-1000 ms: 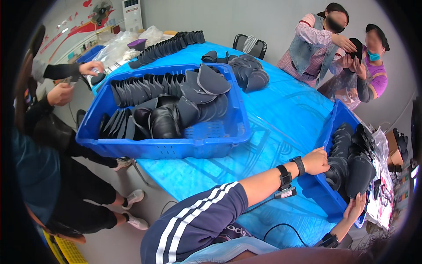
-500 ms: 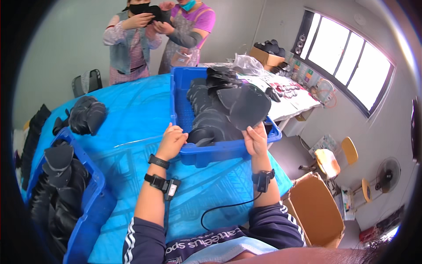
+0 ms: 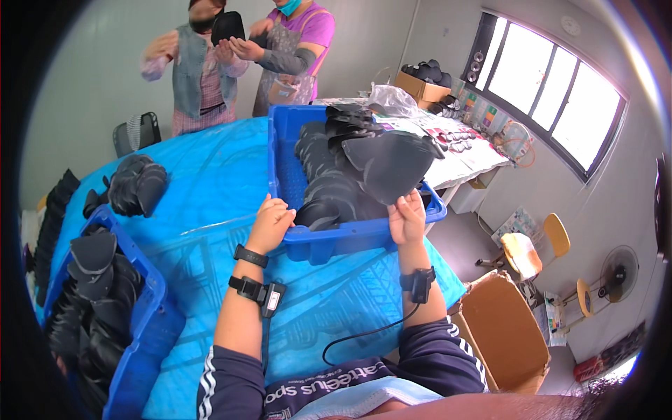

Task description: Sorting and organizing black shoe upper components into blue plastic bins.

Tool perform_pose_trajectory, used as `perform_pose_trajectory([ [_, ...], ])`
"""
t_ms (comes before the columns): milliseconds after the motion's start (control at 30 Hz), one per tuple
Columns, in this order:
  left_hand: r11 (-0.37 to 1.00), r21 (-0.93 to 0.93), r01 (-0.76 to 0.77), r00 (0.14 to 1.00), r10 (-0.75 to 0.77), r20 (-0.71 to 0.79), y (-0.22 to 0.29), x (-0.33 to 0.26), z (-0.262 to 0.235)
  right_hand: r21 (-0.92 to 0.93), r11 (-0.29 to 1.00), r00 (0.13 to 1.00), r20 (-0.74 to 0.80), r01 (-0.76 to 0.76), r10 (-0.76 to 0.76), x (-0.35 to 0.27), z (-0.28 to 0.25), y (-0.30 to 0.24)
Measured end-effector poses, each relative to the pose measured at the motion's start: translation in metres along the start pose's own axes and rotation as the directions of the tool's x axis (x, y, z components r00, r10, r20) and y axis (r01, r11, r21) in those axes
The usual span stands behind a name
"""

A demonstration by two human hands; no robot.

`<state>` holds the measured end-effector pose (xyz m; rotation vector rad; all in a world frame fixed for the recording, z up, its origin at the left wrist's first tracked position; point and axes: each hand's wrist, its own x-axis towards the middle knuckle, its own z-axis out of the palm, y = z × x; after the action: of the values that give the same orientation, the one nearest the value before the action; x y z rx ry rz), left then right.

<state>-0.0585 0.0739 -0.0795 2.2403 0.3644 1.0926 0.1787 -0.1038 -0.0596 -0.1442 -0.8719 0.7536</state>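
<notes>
My right hand [image 3: 407, 218] pinches the lower edge of a thin, black, rounded piece [image 3: 392, 164], holding it tilted up over the blue plastic tub [image 3: 336, 241]. Many similar black pieces [image 3: 329, 192] lie nested in rows inside that tub. Closed round the tub's near left corner is my left hand [image 3: 273, 220], its fingers curled at the rim. A second blue tub [image 3: 157, 308] at the lower left holds more black pieces [image 3: 94, 273]. Both my wrists carry black strapped devices.
A blue sheet [image 3: 210, 168] covers the table, with a black stack [image 3: 138, 185] at its far left. Two people stand across it, hands around a black piece [image 3: 227, 28]. An open cardboard box [image 3: 504, 329] stands at right, near a chair [image 3: 521, 255] and a fan [image 3: 619, 273].
The black piece in my right hand has tilted slightly. My left hand stays at the tub's corner. Across the table, one person's arm has swung out to the left.
</notes>
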Motion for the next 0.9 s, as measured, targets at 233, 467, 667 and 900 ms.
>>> perform_pose_trajectory([
  [233, 1.000, 0.003, -0.022, 1.000, 0.022, -0.011, 0.000, 0.001, 0.006, -0.450, 0.884, 0.968, -0.139, 0.125, -0.207, 0.006, 0.043, 0.051],
  [467, 0.995, 0.078, -0.065, 0.997, 0.069, -0.038, -0.013, -0.002, 0.000, -0.324, 0.945, 0.985, -0.142, 0.047, -0.098, 0.012, 0.074, 0.094],
  [667, 0.743, 0.528, -0.411, 0.893, 0.446, 0.068, -0.008, 0.007, 0.004, -0.361, 0.932, 0.997, -0.080, -0.014, -0.016, -0.004, 0.081, 0.101],
  [900, 0.652, -0.755, 0.077, 0.978, -0.195, -0.069, 0.045, -0.028, -0.032, -0.326, 0.941, 0.995, -0.064, -0.093, 0.076, -0.032, 0.101, 0.121],
])
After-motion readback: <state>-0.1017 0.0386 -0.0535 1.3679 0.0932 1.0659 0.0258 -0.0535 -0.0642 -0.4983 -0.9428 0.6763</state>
